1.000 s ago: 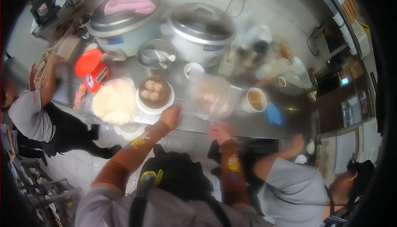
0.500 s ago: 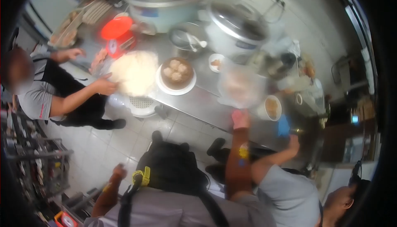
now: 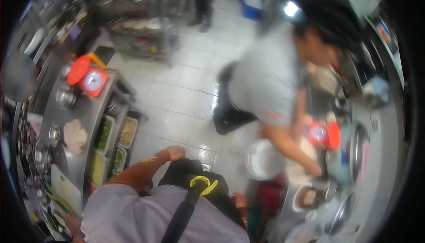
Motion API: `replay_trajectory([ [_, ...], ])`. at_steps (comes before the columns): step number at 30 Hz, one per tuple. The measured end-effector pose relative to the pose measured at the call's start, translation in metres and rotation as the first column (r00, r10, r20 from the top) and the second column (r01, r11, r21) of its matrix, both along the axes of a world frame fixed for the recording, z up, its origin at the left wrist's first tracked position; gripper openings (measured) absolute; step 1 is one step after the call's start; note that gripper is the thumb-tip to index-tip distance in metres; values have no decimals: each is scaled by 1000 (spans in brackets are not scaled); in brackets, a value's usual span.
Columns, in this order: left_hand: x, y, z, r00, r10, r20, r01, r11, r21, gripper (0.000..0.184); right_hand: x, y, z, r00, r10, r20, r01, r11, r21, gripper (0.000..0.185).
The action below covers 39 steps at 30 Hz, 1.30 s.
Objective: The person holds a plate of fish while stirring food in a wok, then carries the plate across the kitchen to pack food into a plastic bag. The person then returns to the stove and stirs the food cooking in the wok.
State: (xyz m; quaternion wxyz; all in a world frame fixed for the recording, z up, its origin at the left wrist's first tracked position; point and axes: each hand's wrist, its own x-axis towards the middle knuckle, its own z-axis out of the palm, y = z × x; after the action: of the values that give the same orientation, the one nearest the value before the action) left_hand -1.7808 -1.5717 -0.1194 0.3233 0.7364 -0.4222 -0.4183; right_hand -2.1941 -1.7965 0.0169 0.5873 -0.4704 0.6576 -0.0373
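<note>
My left hand (image 3: 176, 153) is held out in front of my body over the tiled floor, its fingers curled in and nothing visible in them. The sleeve on that forearm is orange-brown with a yellow mark. Low at my right side, my right hand (image 3: 239, 200) is small and blurred, so its fingers do not show clearly. Neither hand touches a counter. A black strap with a yellow clip (image 3: 203, 184) crosses my grey shirt.
A co-worker (image 3: 270, 75) leans over the right counter, by a red scale (image 3: 318, 134) and a steamer basket (image 3: 306, 197). On the left counter (image 3: 90, 119) stand another red scale (image 3: 93, 81), pale dough (image 3: 75, 136) and a cutting board (image 3: 66, 187); another person's hand (image 3: 74, 226) is beside it.
My view has swung left, away from the counter with the rice cookers. My right hand, earlier at the counter's edge by a plastic bag, is now down at my side.
</note>
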Motion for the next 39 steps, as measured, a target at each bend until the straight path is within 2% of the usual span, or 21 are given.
replay_trajectory([
  [3, 150, 70, -9, 908, 418, -23, -418, 909, 2, 33, 155, -17, -65, 957, 264, -117, -263, 964, 21, 24],
  [5, 214, 114, 22, 786, 618, -28, -614, 785, 85, 34, 242, -49, -107, 883, 430, -187, -431, 902, 37, 29],
  [6, 235, 126, 28, 742, 670, -28, -664, 740, 111, 35, 269, -60, -114, 842, 485, -237, -454, 874, 173, 33],
  [9, 279, 144, 15, 692, 718, 76, -714, 696, -74, 31, 365, -70, -103, 778, 583, -233, -542, 811, 219, 28],
  [14, 344, 152, 14, 615, 788, 8, -787, 613, 72, 34, 546, -58, -131, 695, 710, -114, -682, 701, 211, 22],
  [16, 371, 157, -4, 617, 787, 14, -780, 609, 144, 34, 629, -55, -154, 665, 747, -8, -735, 657, 170, 22],
  [17, 379, 159, -25, 629, 777, 21, -767, 617, 174, 35, 678, -55, -164, 577, 816, 44, -816, 573, 71, 22],
  [18, 380, 168, -43, 655, 756, 28, -742, 634, 218, 35, 720, -51, -176, 347, 937, -24, -912, 332, -241, 25],
  [19, 383, 178, -53, 634, 770, 73, -767, 615, 183, 30, 770, -54, -188, 278, 958, -70, -912, 241, -331, 24],
  [20, 380, 191, -77, 612, 782, 117, -790, 596, 146, 26, 826, -53, -196, 258, 961, -98, -930, 219, -294, 23],
  [21, 376, 208, -136, 914, 125, 386, -325, 796, 511, 17, 881, -53, -201, 241, 963, -116, -945, 206, -254, 21],
  [22, 359, 224, -135, 904, 38, 425, -306, 752, 584, 16, 935, -50, -206, 218, 966, -140, -956, 183, -227, 20],
  [24, 353, 252, -112, 951, 69, 302, -282, 593, 754, 16, 1045, -30, -215, 147, 971, -190, -965, 98, -243, 18],
  [26, 346, 245, -56, 878, 412, 244, -437, 483, 759, 17, 1128, -15, -212, 86, 975, -207, -957, 23, -289, 16],
  [27, 323, 240, -25, 761, 614, 210, -510, 366, 778, 17, 1168, 2, -209, 35, 983, -178, -957, -18, -290, 15],
  [30, 300, 236, -63, 848, 524, -84, -239, 518, 821, 22, 1271, 67, -204, -89, 996, -11, -958, -89, -272, 13],
  [31, 299, 222, -63, 108, 989, -97, -400, 132, 907, 25, 1295, 82, -213, -140, 988, 67, -955, -117, -273, 12],
  [33, 290, 185, -59, 229, 969, -88, -417, 180, 891, 27, 1327, 80, -246, -216, 960, 178, -950, -165, -265, 10],
  [35, 289, 151, -129, 127, 983, -132, -481, 177, 859, 28, 1336, 93, -233, -239, 964, 115, -963, -221, -154, 12],
  [37, 317, 148, -150, 61, 976, -211, -484, 214, 849, 24, 1348, 118, -194, -203, 978, -43, -979, -203, 21, 14],
  [39, 394, 173, -135, -78, 965, -250, -481, 183, 857, 18, 1363, 130, -166, -187, 974, -127, -980, -176, 94, 16],
])
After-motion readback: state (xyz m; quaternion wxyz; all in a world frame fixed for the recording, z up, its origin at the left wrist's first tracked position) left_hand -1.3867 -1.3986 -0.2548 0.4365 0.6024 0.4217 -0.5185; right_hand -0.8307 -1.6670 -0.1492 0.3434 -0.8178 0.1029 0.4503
